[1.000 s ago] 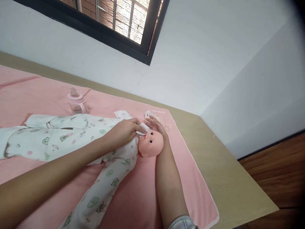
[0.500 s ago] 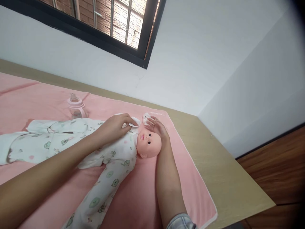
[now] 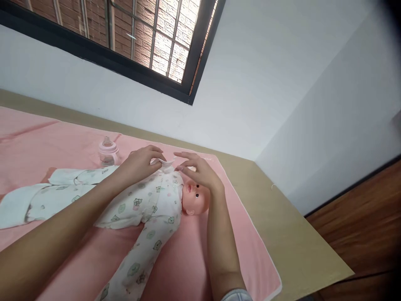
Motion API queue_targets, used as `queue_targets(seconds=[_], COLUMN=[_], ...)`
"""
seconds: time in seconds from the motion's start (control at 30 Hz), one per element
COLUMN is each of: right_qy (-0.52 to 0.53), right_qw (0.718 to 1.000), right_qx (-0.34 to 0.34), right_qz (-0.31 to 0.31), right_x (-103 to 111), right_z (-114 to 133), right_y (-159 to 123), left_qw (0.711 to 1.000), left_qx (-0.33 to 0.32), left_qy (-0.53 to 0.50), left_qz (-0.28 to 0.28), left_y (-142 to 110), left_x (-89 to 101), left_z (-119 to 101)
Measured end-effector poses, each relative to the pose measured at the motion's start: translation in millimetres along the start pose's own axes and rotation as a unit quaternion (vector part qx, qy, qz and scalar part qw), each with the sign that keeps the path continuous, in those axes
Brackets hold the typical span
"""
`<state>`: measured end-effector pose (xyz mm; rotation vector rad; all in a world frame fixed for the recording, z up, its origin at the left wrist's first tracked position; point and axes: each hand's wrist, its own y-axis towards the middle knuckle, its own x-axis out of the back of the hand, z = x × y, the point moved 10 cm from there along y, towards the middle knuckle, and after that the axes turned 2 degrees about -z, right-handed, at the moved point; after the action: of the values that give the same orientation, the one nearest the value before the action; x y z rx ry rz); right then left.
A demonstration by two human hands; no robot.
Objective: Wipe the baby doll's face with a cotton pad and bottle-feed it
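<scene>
A bald baby doll [image 3: 196, 196] lies on its back, its head to the right, in a white outfit [image 3: 131, 205] printed with green animals. My left hand [image 3: 139, 165] is over the doll's far shoulder, thumb and fingers pinching a white fabric edge [image 3: 166, 162] that looks like a sleeve cuff. My right hand [image 3: 202, 170] arches above the doll's head, fingers and thumb apart, their tips close to that edge. Whether they touch it I cannot tell. Part of the doll's forehead is hidden behind my right wrist. The near sleeve [image 3: 134, 263] stretches toward me.
A pink-lidded baby bottle [image 3: 108, 151] with a handle stands beyond the doll's legs. Under everything lies a pink mat [image 3: 260, 255] on a tan tabletop [image 3: 282, 234]. A white wall and a barred window [image 3: 150, 37] are behind. Wooden panels [image 3: 360, 213] stand at the right.
My right hand has moved left, from a small white item beside the doll's head to the fabric edge. My left hand has drawn back slightly left with the fabric. The camera view has shifted.
</scene>
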<state>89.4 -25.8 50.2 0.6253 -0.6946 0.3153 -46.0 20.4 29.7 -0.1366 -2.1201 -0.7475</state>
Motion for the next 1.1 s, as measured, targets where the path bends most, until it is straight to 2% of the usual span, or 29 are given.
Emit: queue_targets(seconds=[0.1, 0.2, 0.4, 0.53, 0.7, 0.83, 0.9, 1.0, 1.1], right_qy=[-0.044, -0.053, -0.014, 0.036, 0.005, -0.013, 0.007, 0.080, 0.157], right_qw=[0.998, 0.999, 0.996, 0.980, 0.936, 0.905, 0.894, 0.887, 0.878], right_qx=[0.025, 0.006, -0.060, -0.120, -0.230, -0.273, -0.282, -0.289, -0.302], right_qz=[0.025, 0.001, -0.059, -0.155, -0.265, -0.326, -0.349, -0.350, -0.336], right_x=[-22, -22, 6, 40, 82, 98, 95, 76, 53], right_z=[16, 12, -19, -62, -129, -166, -181, -204, -222], right_y=[3, 5, 3, -8, -35, -53, -57, -55, -52], left_qw=[1.000, 0.999, 0.999, 0.997, 0.986, 0.972, 0.965, 0.948, 0.942], left_qx=[-0.014, -0.033, -0.008, 0.045, 0.121, 0.177, 0.208, 0.259, 0.278], left_qy=[-0.009, -0.010, -0.051, -0.048, -0.028, -0.018, -0.010, 0.004, 0.007], left_qz=[0.003, 0.002, -0.013, -0.031, -0.112, -0.152, -0.156, -0.185, -0.190], left_y=[-2, -3, -3, -5, -12, -19, -20, -21, -18], left_x=[5.1, 6.6, 18.3, 46.6, 95.3, 114.5, 114.2, 111.0, 101.4], left_z=[-4, -6, 9, 29, 76, 129, 157, 194, 214])
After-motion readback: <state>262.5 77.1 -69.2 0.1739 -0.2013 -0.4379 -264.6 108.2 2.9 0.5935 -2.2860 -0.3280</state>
